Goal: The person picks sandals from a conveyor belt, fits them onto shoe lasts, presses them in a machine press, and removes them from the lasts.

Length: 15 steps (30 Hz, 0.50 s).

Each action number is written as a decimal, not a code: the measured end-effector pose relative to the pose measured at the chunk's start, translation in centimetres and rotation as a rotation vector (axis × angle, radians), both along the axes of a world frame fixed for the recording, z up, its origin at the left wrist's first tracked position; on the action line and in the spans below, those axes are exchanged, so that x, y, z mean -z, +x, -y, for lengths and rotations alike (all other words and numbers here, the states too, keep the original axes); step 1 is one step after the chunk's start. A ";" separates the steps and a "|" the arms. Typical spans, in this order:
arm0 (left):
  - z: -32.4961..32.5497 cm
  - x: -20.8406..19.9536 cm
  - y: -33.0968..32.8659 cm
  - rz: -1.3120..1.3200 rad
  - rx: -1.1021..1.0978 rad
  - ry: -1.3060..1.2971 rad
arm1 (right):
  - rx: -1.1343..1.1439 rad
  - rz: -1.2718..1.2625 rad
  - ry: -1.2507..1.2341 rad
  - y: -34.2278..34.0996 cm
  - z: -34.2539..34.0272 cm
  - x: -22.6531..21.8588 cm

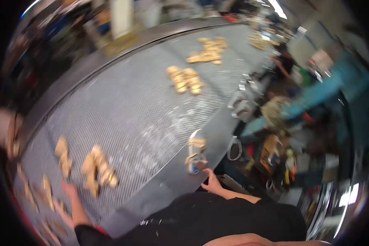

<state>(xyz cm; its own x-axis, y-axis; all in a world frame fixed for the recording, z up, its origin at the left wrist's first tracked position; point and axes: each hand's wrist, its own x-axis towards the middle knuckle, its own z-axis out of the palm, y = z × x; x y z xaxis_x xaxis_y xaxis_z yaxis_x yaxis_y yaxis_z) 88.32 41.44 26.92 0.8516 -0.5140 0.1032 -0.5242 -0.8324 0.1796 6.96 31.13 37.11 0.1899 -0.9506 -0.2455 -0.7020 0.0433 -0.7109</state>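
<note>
Right hand (212, 183) rests open beside a small tub (195, 158) holding golden pieces.

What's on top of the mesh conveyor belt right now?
On the mesh belt: golden-brown pieces in clusters, near the left hand, mid-belt and farther up, plus pale crumbs. The near end of the belt is hidden by the person's dark shirt.

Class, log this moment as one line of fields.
left hand: open, near golden pieces | right hand: on belt edge | mesh belt: more clusters
</note>
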 end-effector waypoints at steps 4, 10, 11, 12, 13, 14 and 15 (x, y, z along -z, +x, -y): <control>3.9 1.0 3.6 0.071 -0.128 0.218 | 0.099 -0.084 -0.027 -4.1 -1.3 -2.8; 13.5 3.4 0.0 -0.290 -0.313 0.171 | 0.441 -0.478 0.103 -17.8 -10.8 -5.1; 15.1 3.6 -0.7 -0.296 -0.310 0.161 | 0.467 -0.533 0.095 -20.9 -13.2 -3.5; 14.6 3.8 -0.1 -0.202 -0.352 0.228 | 0.514 -0.567 0.225 -21.9 -14.6 -3.9; 14.1 3.9 0.5 -0.109 -0.394 0.294 | 0.559 -0.602 0.355 -22.8 -15.8 -4.2; 13.9 4.4 0.4 -0.022 -0.432 0.369 | 0.576 -0.616 0.498 -24.4 -17.3 -3.5; 14.2 5.0 -0.5 -0.024 -0.434 0.372 | 0.600 -0.631 0.648 -24.8 -18.2 -3.2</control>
<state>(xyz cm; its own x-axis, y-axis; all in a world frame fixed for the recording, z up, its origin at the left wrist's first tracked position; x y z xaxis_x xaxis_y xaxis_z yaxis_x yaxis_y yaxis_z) 87.79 27.26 21.94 0.9926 -0.1146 -0.0401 -0.1195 -0.9800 -0.1589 -17.88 49.37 40.33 -0.5990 -0.5008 -0.6249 -0.6723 0.7384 0.0526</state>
